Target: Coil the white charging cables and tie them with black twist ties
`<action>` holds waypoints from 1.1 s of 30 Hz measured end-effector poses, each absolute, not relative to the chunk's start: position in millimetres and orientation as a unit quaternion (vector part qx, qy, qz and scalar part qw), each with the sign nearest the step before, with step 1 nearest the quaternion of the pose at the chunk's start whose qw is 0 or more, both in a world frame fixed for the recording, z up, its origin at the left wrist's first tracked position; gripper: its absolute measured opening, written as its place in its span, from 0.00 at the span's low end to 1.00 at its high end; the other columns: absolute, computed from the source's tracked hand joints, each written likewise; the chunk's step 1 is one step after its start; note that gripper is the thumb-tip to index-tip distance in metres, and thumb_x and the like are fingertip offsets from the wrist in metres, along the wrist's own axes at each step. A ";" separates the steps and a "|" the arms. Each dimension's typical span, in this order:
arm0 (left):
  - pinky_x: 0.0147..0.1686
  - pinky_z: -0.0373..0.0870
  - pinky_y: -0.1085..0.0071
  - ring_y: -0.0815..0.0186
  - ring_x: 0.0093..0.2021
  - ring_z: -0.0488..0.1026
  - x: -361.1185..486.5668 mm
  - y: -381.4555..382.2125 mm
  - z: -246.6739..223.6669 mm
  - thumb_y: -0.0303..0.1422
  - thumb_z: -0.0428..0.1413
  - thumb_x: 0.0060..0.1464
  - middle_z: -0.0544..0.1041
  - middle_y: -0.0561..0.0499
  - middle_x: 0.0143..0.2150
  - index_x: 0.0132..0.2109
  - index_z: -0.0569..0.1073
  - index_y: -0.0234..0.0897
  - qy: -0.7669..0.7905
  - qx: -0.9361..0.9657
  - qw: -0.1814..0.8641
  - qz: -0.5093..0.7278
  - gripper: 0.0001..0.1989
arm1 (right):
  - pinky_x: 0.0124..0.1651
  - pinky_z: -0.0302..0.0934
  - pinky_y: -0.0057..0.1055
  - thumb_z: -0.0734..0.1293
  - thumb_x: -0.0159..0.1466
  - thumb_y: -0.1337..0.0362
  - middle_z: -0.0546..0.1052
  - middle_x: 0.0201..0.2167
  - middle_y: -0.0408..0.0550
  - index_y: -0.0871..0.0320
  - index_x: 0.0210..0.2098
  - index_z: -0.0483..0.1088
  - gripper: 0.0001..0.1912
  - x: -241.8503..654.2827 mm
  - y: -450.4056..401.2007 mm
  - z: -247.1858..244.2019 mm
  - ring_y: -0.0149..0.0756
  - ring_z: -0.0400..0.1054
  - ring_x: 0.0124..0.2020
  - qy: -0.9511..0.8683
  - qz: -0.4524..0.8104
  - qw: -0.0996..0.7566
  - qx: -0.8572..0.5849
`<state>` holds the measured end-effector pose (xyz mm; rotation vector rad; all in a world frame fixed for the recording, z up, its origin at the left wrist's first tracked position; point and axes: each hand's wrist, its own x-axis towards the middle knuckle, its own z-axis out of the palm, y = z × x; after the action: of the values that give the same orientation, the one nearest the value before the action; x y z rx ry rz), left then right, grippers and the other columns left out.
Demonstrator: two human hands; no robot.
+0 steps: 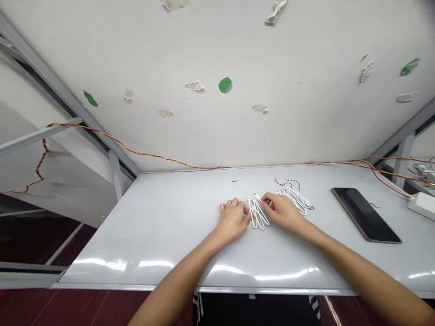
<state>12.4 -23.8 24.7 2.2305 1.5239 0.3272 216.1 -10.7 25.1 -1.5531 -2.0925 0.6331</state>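
A coiled white cable (pixel 258 214) lies on the grey table between my two hands. My left hand (pixel 234 218) rests at the coil's left side, its thumb and a fingertip pinched on the loops. On the other side, my right hand (pixel 280 209) has thumb and index finger closed at the cable's upper end, close to a white plug (pixel 257 196). A second coiled white cable (pixel 299 200) lies just beyond my right hand, partly hidden by it, with its metal connector pointing right.
Short black ties (pixel 292 182) lie behind the second coil. A dark tablet (pixel 365 215) and a white power strip (pixel 422 204) are at the right. Red and yellow wires (pixel 163 157) run along the white back wall. The table's front edge (pixel 272 290) is near my body.
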 end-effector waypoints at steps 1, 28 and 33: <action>0.50 0.60 0.58 0.55 0.50 0.68 12.7 -24.1 24.6 0.37 0.51 0.61 0.73 0.47 0.46 0.42 0.72 0.39 0.549 0.800 0.210 0.119 0.08 | 0.30 0.55 0.29 0.58 0.65 0.62 0.78 0.26 0.43 0.56 0.34 0.70 0.10 216.2 -10.4 24.9 0.34 0.69 0.24 -0.760 0.229 0.226 -0.564; 0.17 0.69 0.75 0.67 0.27 0.74 6.9 -8.3 46.5 0.43 0.57 0.55 0.80 0.39 0.41 0.42 0.76 0.30 0.517 0.463 0.646 0.318 0.18 | 0.30 0.58 0.30 0.58 0.65 0.60 0.79 0.28 0.45 0.56 0.35 0.71 0.12 216.9 -11.8 32.0 0.35 0.71 0.25 -0.752 0.235 0.247 -0.564; 0.15 0.70 0.74 0.64 0.28 0.76 6.2 -6.9 44.1 0.53 0.50 0.58 0.80 0.37 0.42 0.37 0.77 0.29 0.520 0.439 0.667 0.302 0.28 | 0.28 0.61 0.29 0.59 0.66 0.60 0.78 0.26 0.45 0.57 0.38 0.72 0.12 218.3 -10.2 30.4 0.33 0.71 0.22 -0.730 0.294 0.261 -0.559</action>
<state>6.2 -6.9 44.1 0.9913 1.1735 0.6817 218.3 -10.2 30.4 -1.5130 -1.9760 0.7965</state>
